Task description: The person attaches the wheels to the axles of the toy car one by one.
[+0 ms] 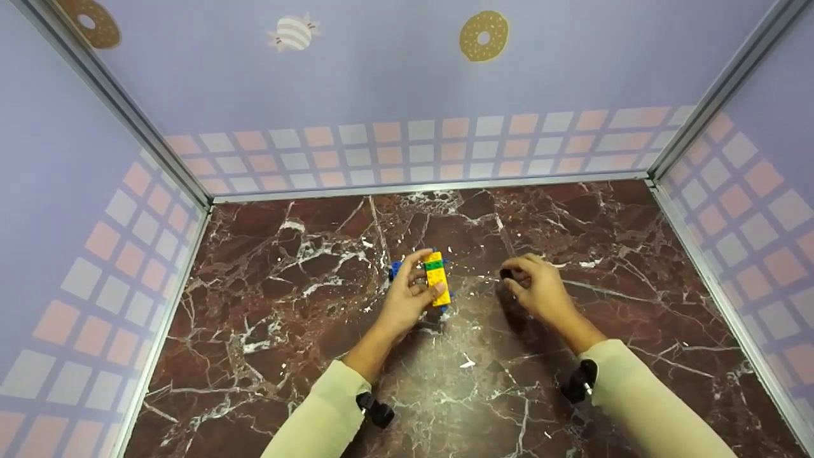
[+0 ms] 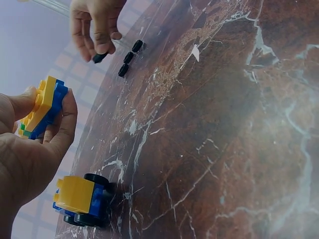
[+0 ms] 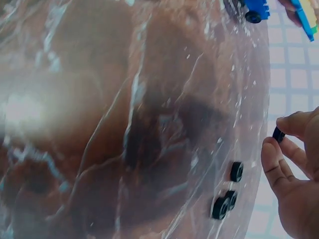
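Observation:
My left hand [image 1: 402, 304] grips a toy-brick block [image 1: 437, 277], yellow with a green strip on top and blue underneath. In the left wrist view, thumb and fingers clasp this block from opposite sides above the tabletop. On the table beside that hand stands a small brick car [image 2: 76, 193], yellow over blue with black wheels; the head view shows only a blue part of it past the fingers. Farther right, my right hand [image 1: 540, 289] pinches a small black wheel [image 3: 278, 134] between thumb and fingertips. Three more black wheels [image 3: 237, 171] stand on the table near it.
The tabletop [image 1: 305, 356] is dark red marble with white veins. Purple panels with pink and white squares enclose it at the back [image 1: 407, 83], left [image 1: 57, 210] and right, meeting it along pale metal edging.

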The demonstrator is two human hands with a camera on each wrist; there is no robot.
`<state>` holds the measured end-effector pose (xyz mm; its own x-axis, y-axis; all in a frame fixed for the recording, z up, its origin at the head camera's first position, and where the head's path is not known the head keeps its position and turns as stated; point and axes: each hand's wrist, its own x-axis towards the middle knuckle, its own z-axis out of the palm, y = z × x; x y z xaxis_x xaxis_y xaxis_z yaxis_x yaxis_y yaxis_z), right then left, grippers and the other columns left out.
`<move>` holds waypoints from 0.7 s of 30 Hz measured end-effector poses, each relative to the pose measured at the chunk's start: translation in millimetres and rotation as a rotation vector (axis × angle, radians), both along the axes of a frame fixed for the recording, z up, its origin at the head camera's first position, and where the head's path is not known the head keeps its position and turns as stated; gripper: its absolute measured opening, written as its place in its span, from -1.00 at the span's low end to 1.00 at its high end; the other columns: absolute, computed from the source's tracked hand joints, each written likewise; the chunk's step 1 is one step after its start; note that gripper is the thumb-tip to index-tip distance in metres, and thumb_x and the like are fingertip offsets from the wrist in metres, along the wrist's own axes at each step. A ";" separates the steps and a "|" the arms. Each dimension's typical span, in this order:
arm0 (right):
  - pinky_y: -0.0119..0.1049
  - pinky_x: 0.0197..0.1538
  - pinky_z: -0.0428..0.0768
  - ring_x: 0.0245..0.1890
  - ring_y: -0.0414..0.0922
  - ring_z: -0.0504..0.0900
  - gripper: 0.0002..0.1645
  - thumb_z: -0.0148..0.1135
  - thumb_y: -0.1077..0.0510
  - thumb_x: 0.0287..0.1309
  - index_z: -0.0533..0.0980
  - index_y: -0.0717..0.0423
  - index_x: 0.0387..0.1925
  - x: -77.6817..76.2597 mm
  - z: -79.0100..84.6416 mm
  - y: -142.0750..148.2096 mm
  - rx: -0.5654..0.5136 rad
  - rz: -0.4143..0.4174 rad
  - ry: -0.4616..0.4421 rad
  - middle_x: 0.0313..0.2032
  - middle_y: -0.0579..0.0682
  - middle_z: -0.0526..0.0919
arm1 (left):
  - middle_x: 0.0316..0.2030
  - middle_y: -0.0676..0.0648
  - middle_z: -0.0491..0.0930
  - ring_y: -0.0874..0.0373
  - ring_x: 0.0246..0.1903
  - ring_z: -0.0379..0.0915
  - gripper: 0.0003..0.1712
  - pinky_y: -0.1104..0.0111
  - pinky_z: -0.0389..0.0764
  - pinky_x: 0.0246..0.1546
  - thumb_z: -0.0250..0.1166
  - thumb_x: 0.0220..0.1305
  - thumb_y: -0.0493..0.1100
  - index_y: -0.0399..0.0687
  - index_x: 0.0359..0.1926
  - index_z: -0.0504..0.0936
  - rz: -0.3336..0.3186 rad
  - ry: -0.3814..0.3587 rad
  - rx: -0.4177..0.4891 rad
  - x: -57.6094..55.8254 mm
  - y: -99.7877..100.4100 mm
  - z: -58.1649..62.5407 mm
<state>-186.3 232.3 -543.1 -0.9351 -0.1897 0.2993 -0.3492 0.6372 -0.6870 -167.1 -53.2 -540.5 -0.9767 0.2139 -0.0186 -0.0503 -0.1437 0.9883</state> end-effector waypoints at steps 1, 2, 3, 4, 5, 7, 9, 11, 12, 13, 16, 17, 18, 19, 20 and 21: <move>0.05 -0.09 0.91 -0.16 0.22 0.84 -0.63 0.50 0.54 0.14 0.73 0.38 0.02 0.1 1.3 -2.7 -0.013 0.007 0.000 -0.08 0.29 0.76 | 0.19 -0.34 0.59 0.01 -0.09 0.74 -0.13 0.27 0.90 -0.05 0.43 0.45 -0.40 -0.06 0.65 0.27 0.002 -0.001 -0.003 0.4 -0.4 -0.2; 0.02 -0.09 0.92 -0.17 0.22 0.85 -0.62 0.50 0.55 0.14 0.72 0.39 0.03 0.2 2.5 -5.3 -0.024 0.014 -0.001 -0.08 0.29 0.76 | 0.19 -0.35 0.60 0.02 -0.09 0.74 -0.11 0.27 0.89 -0.05 0.43 0.45 -0.40 -0.06 0.66 0.24 0.004 -0.003 -0.007 0.8 -0.6 -0.1; -0.01 -0.10 0.92 -0.17 0.22 0.86 -0.61 0.49 0.55 0.15 0.72 0.39 0.03 0.3 3.8 -8.0 -0.034 0.021 -0.004 -0.08 0.30 0.76 | 0.19 -0.35 0.60 0.02 -0.09 0.74 -0.09 0.28 0.89 -0.05 0.43 0.45 -0.40 -0.05 0.67 0.22 0.007 -0.006 -0.009 1.1 -0.8 -0.5; -0.03 -0.10 0.92 -0.17 0.22 0.87 -0.61 0.49 0.55 0.15 0.72 0.39 0.04 0.3 5.2 -10.8 -0.044 0.027 -0.010 -0.07 0.30 0.76 | 0.19 -0.36 0.60 0.03 -0.08 0.74 -0.08 0.28 0.89 -0.05 0.43 0.45 -0.40 -0.06 0.68 0.20 0.009 -0.012 -0.010 1.1 -0.9 -0.8; -0.04 -0.09 0.92 -0.17 0.22 0.87 -0.60 0.49 0.56 0.16 0.72 0.40 0.05 0.4 6.6 -13.7 -0.057 0.032 -0.014 -0.07 0.30 0.76 | 0.19 -0.36 0.60 0.04 -0.08 0.74 -0.06 0.29 0.89 -0.05 0.44 0.45 -0.40 -0.07 0.69 0.19 0.011 -0.018 -0.011 1.3 -1.0 -1.0; -0.06 -0.07 0.92 -0.17 0.21 0.87 -0.60 0.49 0.55 0.16 0.72 0.38 0.06 0.5 9.1 -19.5 -0.075 0.037 -0.025 -0.07 0.28 0.76 | 0.20 -0.37 0.58 0.06 -0.08 0.75 -0.06 0.29 0.89 -0.04 0.44 0.45 -0.39 -0.08 0.69 0.18 0.011 -0.026 -0.019 1.8 -1.3 -1.7; -0.07 -0.06 0.92 -0.16 0.19 0.88 -0.59 0.49 0.55 0.18 0.73 0.36 0.07 0.5 11.6 -24.8 -0.086 0.038 -0.036 -0.06 0.26 0.76 | 0.21 -0.37 0.57 0.07 -0.07 0.75 -0.07 0.28 0.89 -0.03 0.44 0.45 -0.39 -0.12 0.68 0.18 0.011 -0.039 -0.021 1.9 -1.7 -2.2; -0.08 -0.05 0.92 -0.15 0.18 0.88 -0.59 0.48 0.54 0.19 0.73 0.35 0.08 0.5 13.7 -30.0 -0.099 0.039 -0.045 -0.06 0.25 0.75 | 0.21 -0.36 0.56 0.06 -0.06 0.75 -0.08 0.27 0.90 -0.01 0.44 0.45 -0.40 -0.14 0.68 0.19 0.012 -0.047 -0.020 2.2 -2.0 -2.6; -0.09 -0.04 0.92 -0.13 0.18 0.88 -0.58 0.48 0.53 0.20 0.73 0.34 0.10 0.5 14.8 -32.3 -0.103 0.042 -0.052 -0.04 0.25 0.75 | 0.22 -0.36 0.56 0.06 -0.07 0.74 -0.08 0.27 0.90 -0.01 0.44 0.45 -0.40 -0.15 0.67 0.19 0.013 -0.050 -0.021 2.6 -2.2 -2.8; -0.09 -0.03 0.92 -0.11 0.18 0.88 -0.58 0.49 0.52 0.21 0.73 0.33 0.11 0.5 16.0 -34.6 -0.105 0.044 -0.058 -0.03 0.25 0.75 | 0.22 -0.36 0.56 0.06 -0.07 0.74 -0.08 0.27 0.90 -0.01 0.44 0.44 -0.41 -0.16 0.67 0.19 0.017 -0.051 -0.019 2.8 -2.3 -3.0; -0.09 0.00 0.92 -0.06 0.18 0.87 -0.59 0.49 0.50 0.24 0.74 0.33 0.12 -0.4 18.8 -41.5 -0.122 0.053 -0.068 -0.02 0.25 0.75 | 0.20 -0.36 0.57 0.06 -0.08 0.73 -0.09 0.28 0.90 -0.03 0.44 0.42 -0.43 -0.20 0.64 0.19 0.028 -0.049 -0.005 4.0 -1.8 -3.4; -0.08 0.01 0.92 -0.05 0.17 0.87 -0.60 0.49 0.49 0.24 0.74 0.33 0.12 -0.8 19.8 -43.7 -0.127 0.056 -0.070 -0.01 0.24 0.75 | 0.20 -0.35 0.57 0.06 -0.09 0.73 -0.10 0.29 0.89 -0.03 0.44 0.42 -0.43 -0.20 0.63 0.19 0.030 -0.048 0.001 4.5 -1.5 -3.2; -0.07 0.02 0.92 -0.04 0.17 0.87 -0.60 0.50 0.49 0.25 0.74 0.32 0.12 -1.1 20.8 -45.8 -0.132 0.059 -0.072 -0.01 0.24 0.75 | 0.19 -0.34 0.58 0.07 -0.10 0.73 -0.11 0.31 0.89 -0.04 0.44 0.41 -0.43 -0.20 0.61 0.19 0.032 -0.048 0.009 5.1 -1.1 -3.1; -0.07 0.03 0.91 -0.04 0.16 0.87 -0.61 0.50 0.48 0.25 0.74 0.31 0.11 -1.6 21.7 -48.0 -0.140 0.061 -0.073 -0.01 0.23 0.75 | 0.18 -0.33 0.58 0.08 -0.11 0.73 -0.12 0.32 0.89 -0.05 0.44 0.41 -0.44 -0.20 0.60 0.19 0.033 -0.049 0.016 5.7 -0.6 -2.9; -0.06 0.03 0.91 -0.05 0.15 0.87 -0.62 0.50 0.48 0.26 0.75 0.30 0.11 -2.0 22.6 -50.0 -0.148 0.064 -0.074 -0.01 0.22 0.75 | 0.16 -0.32 0.59 0.09 -0.13 0.73 -0.13 0.33 0.88 -0.06 0.44 0.40 -0.44 -0.20 0.58 0.20 0.033 -0.050 0.023 5.9 -0.3 -2.8; -0.06 0.03 0.91 -0.05 0.14 0.86 -0.62 0.50 0.47 0.26 0.75 0.30 0.10 -2.3 23.3 -51.9 -0.156 0.068 -0.073 -0.01 0.22 0.75 | 0.15 -0.30 0.59 0.10 -0.14 0.73 -0.14 0.35 0.88 -0.07 0.44 0.40 -0.44 -0.19 0.57 0.20 0.032 -0.052 0.032 6.2 0.0 -2.8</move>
<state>-188.7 180.4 -519.7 -0.9421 -0.2099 0.2616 -0.3332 0.4974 -0.8010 -160.9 -53.1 -543.3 -0.9810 0.1835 -0.0630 -0.0962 -0.1780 0.9793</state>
